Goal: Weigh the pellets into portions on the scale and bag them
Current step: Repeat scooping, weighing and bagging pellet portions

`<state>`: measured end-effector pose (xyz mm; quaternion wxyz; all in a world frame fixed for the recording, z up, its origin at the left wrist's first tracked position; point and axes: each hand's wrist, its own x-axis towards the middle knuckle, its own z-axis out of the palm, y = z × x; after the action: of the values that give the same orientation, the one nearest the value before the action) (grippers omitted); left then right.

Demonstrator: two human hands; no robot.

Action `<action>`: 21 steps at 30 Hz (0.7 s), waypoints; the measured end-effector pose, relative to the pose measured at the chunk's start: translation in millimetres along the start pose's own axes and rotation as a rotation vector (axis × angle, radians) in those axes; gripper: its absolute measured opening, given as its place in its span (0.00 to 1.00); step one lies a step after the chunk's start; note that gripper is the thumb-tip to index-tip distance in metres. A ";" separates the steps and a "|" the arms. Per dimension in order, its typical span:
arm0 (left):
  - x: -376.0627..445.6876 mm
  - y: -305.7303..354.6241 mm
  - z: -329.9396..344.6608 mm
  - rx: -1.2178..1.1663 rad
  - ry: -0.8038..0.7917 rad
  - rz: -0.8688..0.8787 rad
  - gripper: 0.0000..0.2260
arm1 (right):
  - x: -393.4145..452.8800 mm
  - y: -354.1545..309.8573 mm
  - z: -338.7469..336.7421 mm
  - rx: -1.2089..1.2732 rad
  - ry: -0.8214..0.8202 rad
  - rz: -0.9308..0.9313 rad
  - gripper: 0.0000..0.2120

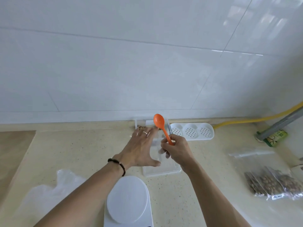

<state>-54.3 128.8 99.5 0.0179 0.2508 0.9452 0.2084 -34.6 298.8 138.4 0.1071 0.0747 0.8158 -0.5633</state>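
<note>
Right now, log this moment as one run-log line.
left hand: open, on clear container | right hand: grips orange spoon, bowl up | scale: platform bare | filled bags: right side of counter

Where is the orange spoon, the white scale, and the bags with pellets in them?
orange spoon [159,120]: head view, on its bowl.
white scale [127,200]: head view, on the round weighing plate.
bags of pellets [273,184]: head view, on the brown pellets inside the clear bags.

A home kitchen, by the look: glossy white wall tiles [147,63] at twelve o'clock above a speckled beige countertop [82,153], a yellow gas hose [246,120] at two o'clock.
</note>
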 end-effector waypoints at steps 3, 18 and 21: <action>1.3 -9.2 2.8 -0.152 0.104 0.024 0.44 | 10.7 0.5 0.1 0.042 -0.037 0.038 0.02; 8.0 -87.5 27.2 -0.144 0.077 -0.284 0.37 | 99.3 37.0 -13.2 -0.356 0.096 0.102 0.14; 10.8 -87.5 31.8 -0.170 0.053 -0.307 0.37 | 107.2 34.8 -15.0 -0.192 0.327 0.088 0.12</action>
<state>-100.1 77.4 36.0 0.0459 0.0958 0.9514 0.2890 -131.1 325.3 84.3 0.0042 0.1901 0.8684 -0.4579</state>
